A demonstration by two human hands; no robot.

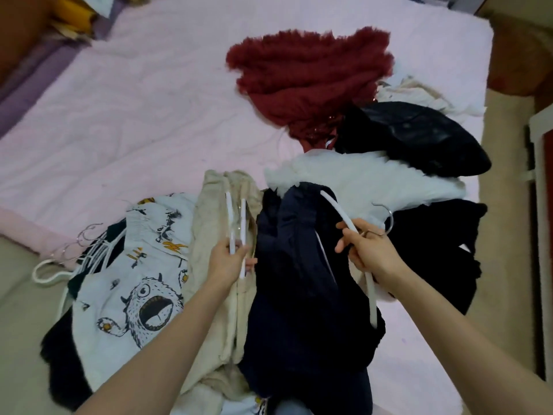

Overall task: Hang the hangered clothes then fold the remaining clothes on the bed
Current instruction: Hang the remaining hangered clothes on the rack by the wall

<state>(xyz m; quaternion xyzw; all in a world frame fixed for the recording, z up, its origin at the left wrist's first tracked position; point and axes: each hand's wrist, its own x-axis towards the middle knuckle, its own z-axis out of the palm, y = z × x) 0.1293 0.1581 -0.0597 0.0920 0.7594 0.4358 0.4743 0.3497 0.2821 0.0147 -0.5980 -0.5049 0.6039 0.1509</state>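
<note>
A heap of clothes lies on the pink bed. My left hand grips two white hanger arms that carry a cream garment. My right hand holds a white hanger by its neck; its metal hook sticks up behind my fingers, and a navy garment hangs from it. Left of them lies a white shirt with a cartoon monster print. Farther back sit a fluffy dark red garment, a white fluffy one and black clothes.
A bundle of white hangers with metal hooks rests at the bed's left front edge. More black clothing lies at the right edge. A white garment is at the back right. Beige floor runs along the right side.
</note>
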